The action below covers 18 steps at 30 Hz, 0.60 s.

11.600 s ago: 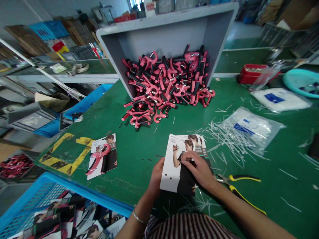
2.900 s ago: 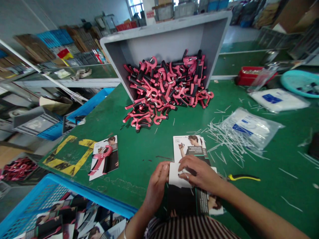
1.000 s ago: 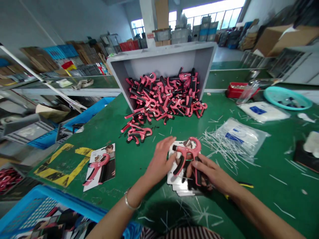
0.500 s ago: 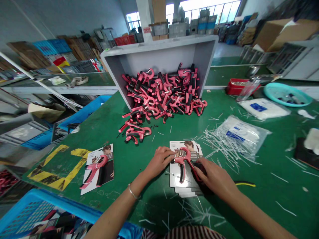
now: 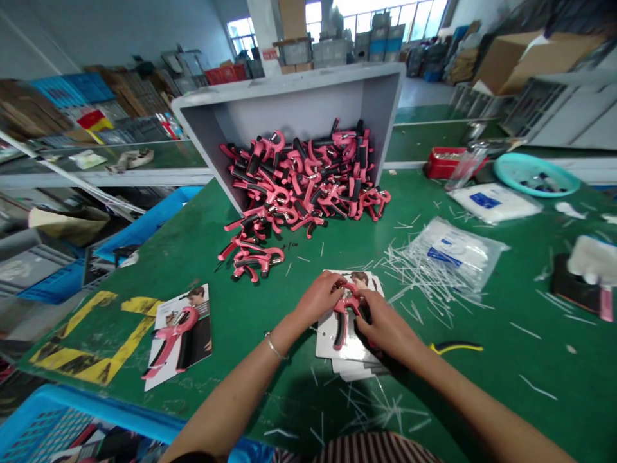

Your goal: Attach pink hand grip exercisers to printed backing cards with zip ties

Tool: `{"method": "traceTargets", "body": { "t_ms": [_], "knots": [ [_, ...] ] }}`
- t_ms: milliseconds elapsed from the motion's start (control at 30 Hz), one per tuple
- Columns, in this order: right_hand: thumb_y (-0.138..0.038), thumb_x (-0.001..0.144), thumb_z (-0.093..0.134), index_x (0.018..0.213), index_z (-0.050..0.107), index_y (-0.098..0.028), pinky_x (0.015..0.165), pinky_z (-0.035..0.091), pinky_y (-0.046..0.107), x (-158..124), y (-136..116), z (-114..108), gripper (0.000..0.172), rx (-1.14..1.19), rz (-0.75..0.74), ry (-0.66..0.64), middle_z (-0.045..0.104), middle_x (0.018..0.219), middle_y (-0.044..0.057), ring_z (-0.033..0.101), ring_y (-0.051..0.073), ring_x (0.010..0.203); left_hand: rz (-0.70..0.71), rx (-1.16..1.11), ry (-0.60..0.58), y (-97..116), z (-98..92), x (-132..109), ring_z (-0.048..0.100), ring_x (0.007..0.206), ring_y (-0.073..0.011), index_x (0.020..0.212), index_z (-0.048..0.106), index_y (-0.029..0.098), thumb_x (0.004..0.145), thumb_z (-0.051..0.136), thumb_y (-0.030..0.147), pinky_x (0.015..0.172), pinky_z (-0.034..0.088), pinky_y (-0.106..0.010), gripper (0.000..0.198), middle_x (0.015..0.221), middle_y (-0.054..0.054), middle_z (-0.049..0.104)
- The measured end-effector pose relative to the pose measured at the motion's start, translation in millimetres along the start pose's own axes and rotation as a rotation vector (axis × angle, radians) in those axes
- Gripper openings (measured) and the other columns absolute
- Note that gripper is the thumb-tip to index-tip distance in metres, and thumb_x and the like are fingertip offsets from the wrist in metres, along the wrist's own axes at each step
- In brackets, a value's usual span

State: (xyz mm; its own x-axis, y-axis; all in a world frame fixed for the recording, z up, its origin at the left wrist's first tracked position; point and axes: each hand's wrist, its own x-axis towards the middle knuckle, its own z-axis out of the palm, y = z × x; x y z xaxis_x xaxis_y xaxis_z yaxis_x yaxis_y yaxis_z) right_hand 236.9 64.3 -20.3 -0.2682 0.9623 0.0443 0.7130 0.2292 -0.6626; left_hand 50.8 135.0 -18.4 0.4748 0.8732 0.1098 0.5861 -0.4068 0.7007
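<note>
Both bare forearms [image 5: 226, 399] angle in from the bottom, left hand [image 5: 318, 297] and right hand [image 5: 385, 331] curled downward, knuckles up, pretty much meeting in the middle.

The green surface [image 5: 294, 273] carries a grey open-fronted bin [image 5: 289, 96] heaped with pink-and-black hand exercisers [image 5: 299, 186], and a few more lie loose just in front of it. A carded exerciser [image 5: 180, 341] rests beside yellow-and-black tape [image 5: 137, 328]. Nearby are a stack of printed cards [image 5: 357, 370], white cable ties [image 5: 409, 270] scattered around a clear plastic bag [image 5: 453, 254], yellow-handled pliers [image 5: 456, 347], a red tray [image 5: 446, 164] and a teal basin [image 5: 511, 183].
</note>
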Motion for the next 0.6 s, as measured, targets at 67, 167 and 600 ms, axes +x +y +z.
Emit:
{"method": "traceTargets", "body": {
  "t_ms": [67, 167, 600],
  "knots": [
    [-0.020, 0.087, 0.053, 0.125, 0.049, -0.018, 0.095, 0.045, 0.041, 2.6, -4.0, 0.0, 0.038, 0.017, -0.006, 0.007, 0.057, 0.119, 0.013, 0.056, 0.025, 0.108, 0.009, -0.001, -0.001, 0.8, -1.7, 0.5, 0.059, 0.096, -0.0206, 0.099, 0.068, 0.020, 0.085, 0.055, 0.015, 0.086, 0.048, -0.033, 0.019, 0.097, -0.006, 0.065],
    [-0.020, 0.087, 0.053, 0.123, 0.049, -0.018, 0.096, 0.045, 0.042, -5.0, -10.6, 2.1, 0.037, 0.021, -0.019, 0.012, 0.056, 0.118, 0.013, 0.056, 0.025, 0.109, 0.038, -0.007, -0.053, 3.3, -2.5, -2.7, 0.060, 0.092, -0.0200, 0.098, 0.070, 0.021, 0.086, 0.056, 0.015, 0.085, 0.048, -0.032, 0.020, 0.093, -0.005, 0.067],
    [-0.026, 0.094, 0.054, 0.090, 0.065, -0.024, 0.084, 0.047, 0.038, -16.3, -10.4, 20.5, 0.012, 0.017, -0.095, 0.113, 0.056, 0.096, 0.006, 0.054, 0.024, 0.096, 0.055, -0.128, 0.037, -1.0, 8.8, -20.9, 0.059, 0.101, -0.0191, 0.097, 0.073, 0.023, 0.085, 0.063, 0.017, 0.096, 0.039, -0.036, 0.016, 0.101, -0.003, 0.067]
  ]
}}
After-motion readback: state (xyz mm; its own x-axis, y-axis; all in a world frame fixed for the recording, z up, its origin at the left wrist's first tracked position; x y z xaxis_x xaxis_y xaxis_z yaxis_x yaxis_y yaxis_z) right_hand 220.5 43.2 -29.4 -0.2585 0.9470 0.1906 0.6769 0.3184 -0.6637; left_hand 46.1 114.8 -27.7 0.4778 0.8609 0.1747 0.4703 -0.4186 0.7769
